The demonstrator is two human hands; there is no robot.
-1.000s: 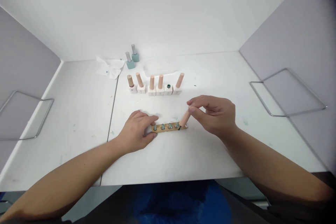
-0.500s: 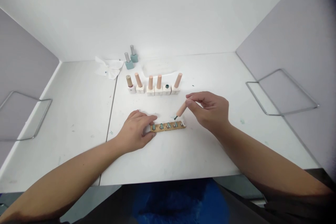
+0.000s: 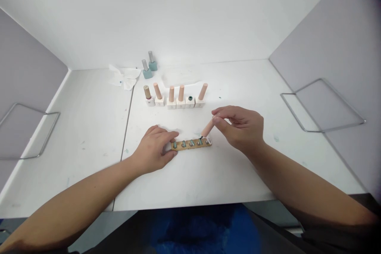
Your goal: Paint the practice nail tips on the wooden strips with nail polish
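My left hand (image 3: 153, 150) rests on the left end of a narrow wooden strip (image 3: 191, 144), fingertips beside its first stud. The strip carries several small metal studs, most coated teal. My right hand (image 3: 238, 129) pinches the peach cap of a nail polish brush (image 3: 207, 128) between thumb and fingers. The teal-wet brush tip (image 3: 201, 138) touches or nearly touches a stud near the strip's right end; the hand hides part of the cap.
Several white-based bottles with peach caps stand in a row (image 3: 180, 102) behind the strip, one open bottle (image 3: 190, 101) among them. Behind these stand teal bottles (image 3: 147, 73) and a crumpled tissue (image 3: 125, 77). Wire frames (image 3: 342, 99) lie against the grey side walls.
My right hand has come down from above the strip, bringing the brush tip to a stud near the right end. My left hand has stayed on the strip.
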